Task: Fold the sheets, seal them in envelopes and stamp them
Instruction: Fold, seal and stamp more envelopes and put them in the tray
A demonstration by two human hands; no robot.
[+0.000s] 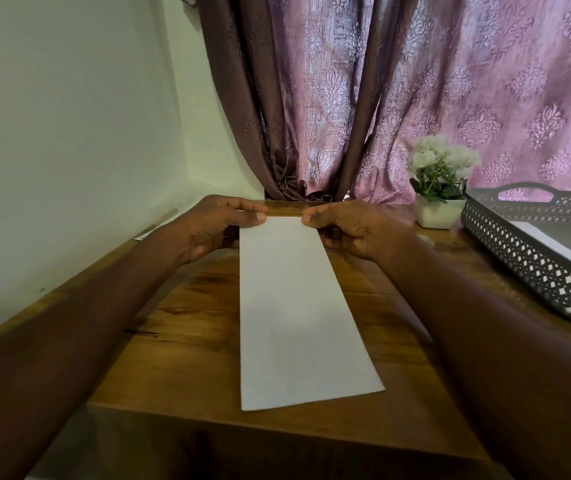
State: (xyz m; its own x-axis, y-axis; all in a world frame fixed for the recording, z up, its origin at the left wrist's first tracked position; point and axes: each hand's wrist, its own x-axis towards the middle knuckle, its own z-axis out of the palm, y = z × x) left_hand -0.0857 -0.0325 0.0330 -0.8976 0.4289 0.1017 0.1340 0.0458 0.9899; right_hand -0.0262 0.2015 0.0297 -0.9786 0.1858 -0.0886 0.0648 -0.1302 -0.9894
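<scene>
On my feed the folded sheet (294, 306) reads plain white, no print that I can see. The counter (187, 306) under it is warm brown wood with darker grain streaks. Behind it I see a curtain (398, 81) in dusty mauve-pink, woven with a repeating paler damask motif, its gathered folds going darker brown. The wall (69, 116) shows pale, with a greenish cast. The basket (533, 258) is dark grey with a pierced diamond lattice; what lies inside looks white, possibly paper. The flowers (441, 157) are white over green leaves, in a white pot (438, 214).
</scene>
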